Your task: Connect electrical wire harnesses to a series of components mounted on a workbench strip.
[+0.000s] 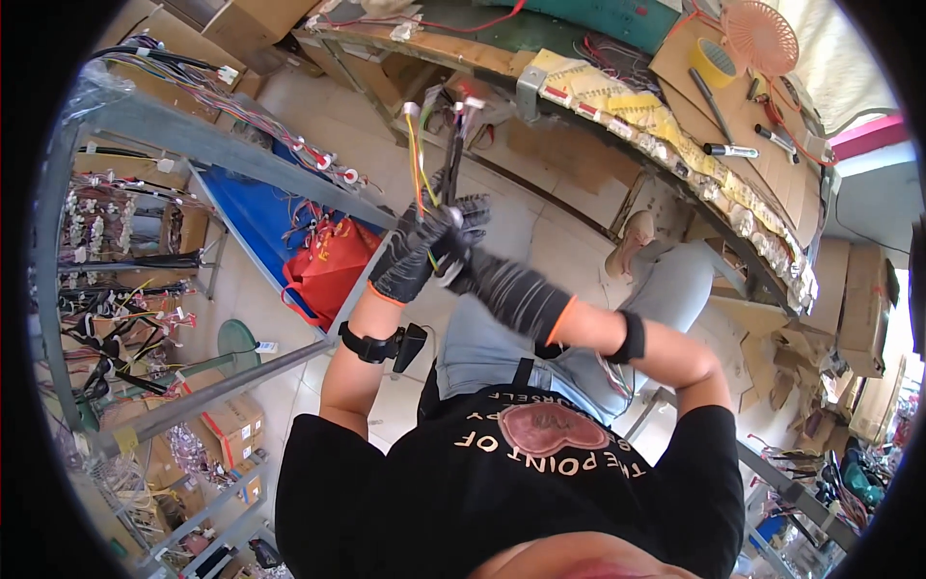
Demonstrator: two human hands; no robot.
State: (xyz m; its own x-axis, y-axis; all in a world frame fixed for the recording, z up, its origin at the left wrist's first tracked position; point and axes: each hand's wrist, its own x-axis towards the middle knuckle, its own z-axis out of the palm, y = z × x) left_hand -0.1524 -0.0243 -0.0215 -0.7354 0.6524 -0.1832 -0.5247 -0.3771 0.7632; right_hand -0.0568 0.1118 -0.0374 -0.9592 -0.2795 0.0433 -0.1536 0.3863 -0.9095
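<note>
Both my hands are in dark grey striped work gloves with orange cuffs, and they meet in front of my lap. My left hand (409,253) is closed around a wire harness (417,159). Yellow, red and black wires stick up out of the grip, with small white connectors at their far ends. Against the left palm, my right hand (465,265) is closed on the lower part of the same harness. A little green-yellow wire shows between the hands. The right fingertips are partly hidden.
A workbench (482,60) with yellow labels along its edge curves across the far side, bearing black markers (731,151) and an orange fan (760,37). At left, a metal rack (222,154) carries wire bundles above a blue tray (236,217) with a red bag (333,265).
</note>
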